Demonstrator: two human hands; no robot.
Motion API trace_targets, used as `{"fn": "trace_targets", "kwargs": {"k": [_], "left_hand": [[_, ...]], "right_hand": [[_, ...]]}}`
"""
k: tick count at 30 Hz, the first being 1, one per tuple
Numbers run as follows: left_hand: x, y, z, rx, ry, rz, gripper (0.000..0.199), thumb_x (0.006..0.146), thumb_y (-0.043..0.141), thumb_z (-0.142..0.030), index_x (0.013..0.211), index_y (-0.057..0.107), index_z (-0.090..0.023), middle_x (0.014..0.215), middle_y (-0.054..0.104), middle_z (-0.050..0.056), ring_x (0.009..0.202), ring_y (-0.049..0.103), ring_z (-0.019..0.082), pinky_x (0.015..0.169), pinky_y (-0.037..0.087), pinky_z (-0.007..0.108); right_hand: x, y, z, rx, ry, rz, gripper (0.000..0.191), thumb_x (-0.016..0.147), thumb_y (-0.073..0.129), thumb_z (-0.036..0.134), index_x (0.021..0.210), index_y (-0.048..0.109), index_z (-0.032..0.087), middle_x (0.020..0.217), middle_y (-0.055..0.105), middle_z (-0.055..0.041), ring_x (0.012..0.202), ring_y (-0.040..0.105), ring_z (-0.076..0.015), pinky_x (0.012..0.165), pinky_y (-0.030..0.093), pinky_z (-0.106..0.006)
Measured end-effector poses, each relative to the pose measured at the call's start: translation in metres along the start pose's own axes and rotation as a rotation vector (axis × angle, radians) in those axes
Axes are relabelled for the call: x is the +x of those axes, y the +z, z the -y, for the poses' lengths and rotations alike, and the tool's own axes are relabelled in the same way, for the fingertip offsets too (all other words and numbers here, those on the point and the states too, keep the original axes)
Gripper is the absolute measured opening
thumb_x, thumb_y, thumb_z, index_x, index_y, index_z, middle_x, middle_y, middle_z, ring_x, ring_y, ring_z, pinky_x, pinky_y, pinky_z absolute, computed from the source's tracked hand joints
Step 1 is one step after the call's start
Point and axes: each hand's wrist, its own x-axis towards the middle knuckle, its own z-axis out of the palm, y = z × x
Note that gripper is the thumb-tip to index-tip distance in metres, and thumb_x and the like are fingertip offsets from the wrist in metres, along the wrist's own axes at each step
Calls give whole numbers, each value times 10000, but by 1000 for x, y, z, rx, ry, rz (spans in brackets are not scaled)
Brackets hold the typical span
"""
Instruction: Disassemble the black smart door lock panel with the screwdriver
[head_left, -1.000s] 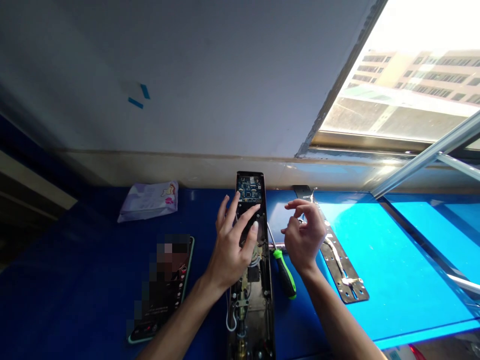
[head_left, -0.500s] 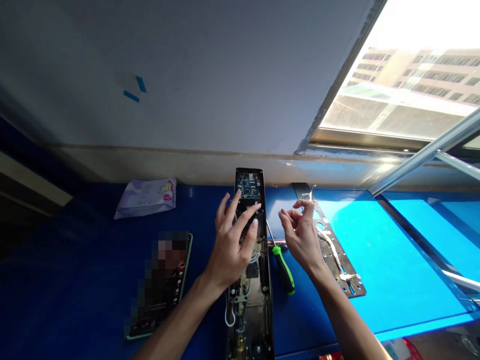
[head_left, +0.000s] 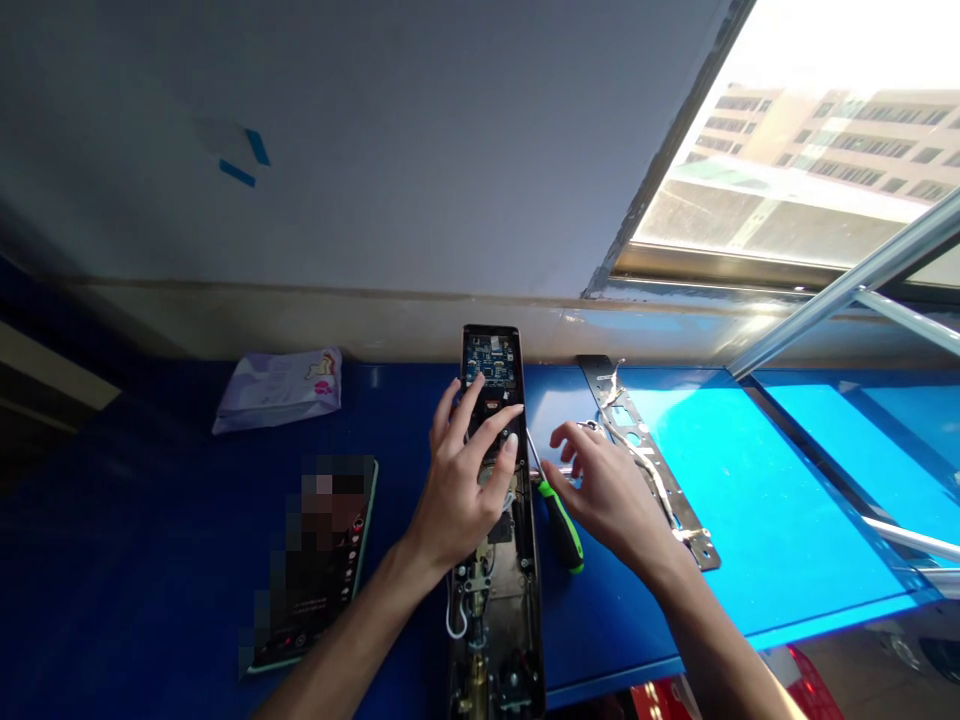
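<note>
A long, narrow black device housing lies with its inside exposed. At its far end sits a blue circuit board; brass fittings and wires show toward the near end. My left hand rests over the housing's middle, its fingers spread and hiding parts beneath. To the right hovers my right hand, fingers loosely bent, thumb apart, nothing visible in them. Between it and the housing lies a green-and-black screwdriver, its shaft against the housing's side. Behind the right hand is a perforated black plate with a pale cable.
On the left of the blue table are a phone, its screen partly pixelated, and a lilac packet. A wall stands behind. At right are a metal frame and a sunlit window; red items sit below the table's edge.
My right hand has opened from a pinch and dropped lower, nearer the screwdriver. My left hand stays over the housing. The view has shifted slightly.
</note>
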Motion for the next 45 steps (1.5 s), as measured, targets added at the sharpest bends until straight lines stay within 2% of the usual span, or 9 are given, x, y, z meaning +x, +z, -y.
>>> {"fn": "trace_targets", "kwargs": {"k": [4,11,15,20,23,26,31,35,45], "left_hand": [[1,-1,0,9,15,2,345,1062,518,-267,1377,655,-287,1689,404,82,1604,278,343,1269,341,651],[2,-1,0,2,9,-39,338,1067,504,-276,1370,653,-258,1657,443,105,1579,337,316,1275,355,602],[5,-3,1,-29,-26,-120,337,1071,489,-272,1375,634,-248,1591,511,109,1530,414,294,1270,372,559],[8,-4,6,-129,-134,-193,348,1079,467,-295,1393,606,-238,1504,584,106,1453,507,253,1256,392,485],[7,0,12,-253,-233,-227,377,1079,458,-321,1428,578,-241,1495,602,99,1423,539,249,1230,416,467],[7,3,18,-382,-353,-253,401,1080,448,-369,1445,560,-248,1514,593,97,1426,534,261,1217,417,473],[9,4,22,-536,-452,-257,383,1070,459,-406,1383,604,-241,1470,629,90,1395,558,268,1224,393,482],[8,5,20,-632,-498,-232,381,1073,461,-407,1405,587,-269,1490,621,71,1401,562,264,1216,406,477],[4,6,10,-623,-492,-180,383,1091,450,-395,1446,557,-301,1564,572,32,1499,474,232,1261,365,432]], "right_hand": [[-6,5,2,-161,65,151,286,843,781,318,1012,573,219,765,682,-20,681,639,-217,585,261,-289],[-5,9,5,-257,103,170,195,850,624,160,1032,573,209,764,701,-28,623,600,-184,575,196,-309],[-7,-18,12,-247,98,58,107,923,539,210,1026,566,220,728,694,-27,625,600,-189,583,268,-301],[1,-64,23,-203,51,-127,135,989,515,316,1076,588,242,888,757,-68,673,647,-201,596,386,-312],[15,-84,34,-127,-13,-237,184,986,579,389,1101,633,256,997,787,-59,735,707,-195,613,461,-309],[30,-95,48,48,-145,-433,196,911,720,418,978,678,239,921,808,-33,729,753,-191,634,532,-307],[44,-93,70,219,-291,-633,322,847,800,327,1129,665,246,972,816,-21,794,789,-214,718,629,-364],[48,-84,79,415,-369,-635,379,853,797,277,1192,630,249,982,805,-13,863,789,-209,685,640,-337],[50,-71,74,235,-485,-498,219,904,758,278,1103,670,259,930,773,36,624,643,-87,565,557,-261]]}}
